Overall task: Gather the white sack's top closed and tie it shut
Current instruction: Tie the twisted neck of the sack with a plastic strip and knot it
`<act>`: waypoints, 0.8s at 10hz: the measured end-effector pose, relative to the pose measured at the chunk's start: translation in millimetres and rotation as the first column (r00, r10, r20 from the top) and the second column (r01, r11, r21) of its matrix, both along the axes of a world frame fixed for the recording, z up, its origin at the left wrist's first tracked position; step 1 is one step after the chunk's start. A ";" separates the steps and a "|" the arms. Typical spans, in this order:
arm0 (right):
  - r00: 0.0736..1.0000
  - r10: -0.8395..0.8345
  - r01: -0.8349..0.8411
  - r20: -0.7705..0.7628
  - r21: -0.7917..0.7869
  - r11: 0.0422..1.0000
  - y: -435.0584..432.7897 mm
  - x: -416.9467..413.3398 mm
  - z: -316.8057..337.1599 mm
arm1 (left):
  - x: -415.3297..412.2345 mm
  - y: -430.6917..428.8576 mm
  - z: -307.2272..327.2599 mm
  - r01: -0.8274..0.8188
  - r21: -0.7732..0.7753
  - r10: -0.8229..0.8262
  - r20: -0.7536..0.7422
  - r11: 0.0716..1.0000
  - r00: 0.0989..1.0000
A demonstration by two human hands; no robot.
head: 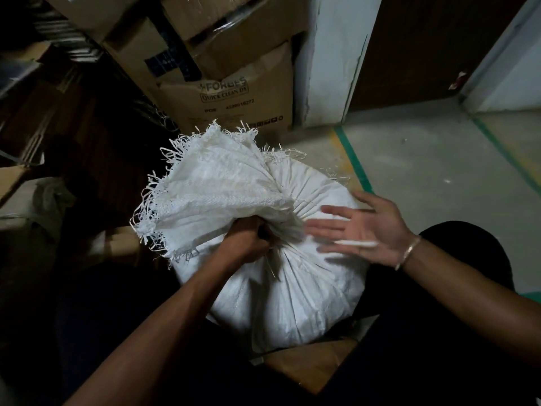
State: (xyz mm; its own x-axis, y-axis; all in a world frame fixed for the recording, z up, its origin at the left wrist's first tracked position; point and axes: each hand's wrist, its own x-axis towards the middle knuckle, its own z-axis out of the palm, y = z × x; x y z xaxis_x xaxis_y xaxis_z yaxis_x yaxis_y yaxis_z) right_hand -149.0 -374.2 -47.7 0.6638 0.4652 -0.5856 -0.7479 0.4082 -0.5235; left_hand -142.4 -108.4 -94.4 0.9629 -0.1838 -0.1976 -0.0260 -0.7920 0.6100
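Observation:
A full white woven sack stands between my legs. Its top is bunched into a neck, and the frayed mouth fans out up and to the left. My left hand grips the gathered neck in a fist. My right hand hovers over the sack's right shoulder, blurred, palm up and fingers spread. A thin white strip lies across its fingers; whether the hand holds it is unclear.
Stacked cardboard boxes rise just behind the sack. A white pillar and a dark door stand at the back right. Grey floor with a green line spreads right. Dark shelving fills the left. Flattened cardboard lies under the sack.

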 end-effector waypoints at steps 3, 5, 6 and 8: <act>0.464 0.885 0.368 0.035 -0.916 -0.157 27.9 11.5 -10.9 | 0.8 -0.2 1.3 0.003 0.017 -0.003 -0.032 1.000 0.999; 0.265 0.925 0.513 -0.273 -0.773 -0.375 48.0 5.2 -2.5 | -0.6 -2.3 4.4 0.009 0.019 -0.009 -0.028 1.000 1.000; 0.273 0.907 0.483 -0.320 -0.770 -0.417 51.5 6.5 -3.3 | -0.3 -2.3 2.9 0.008 0.027 -0.007 -0.044 1.000 0.999; 0.560 0.829 0.161 0.016 -0.983 -0.090 31.6 13.3 -11.1 | 0.7 -0.5 -1.5 -0.007 0.041 0.009 -0.046 0.999 0.999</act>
State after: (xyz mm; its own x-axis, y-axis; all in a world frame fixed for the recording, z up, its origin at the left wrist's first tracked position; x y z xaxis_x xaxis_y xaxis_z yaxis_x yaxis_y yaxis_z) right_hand -135.7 -342.5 -58.8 0.9226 0.1847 -0.3387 0.0728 -0.9455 -0.3173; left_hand -141.7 -108.8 -95.9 0.9540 -0.1669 -0.2492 0.0079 -0.8166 0.5772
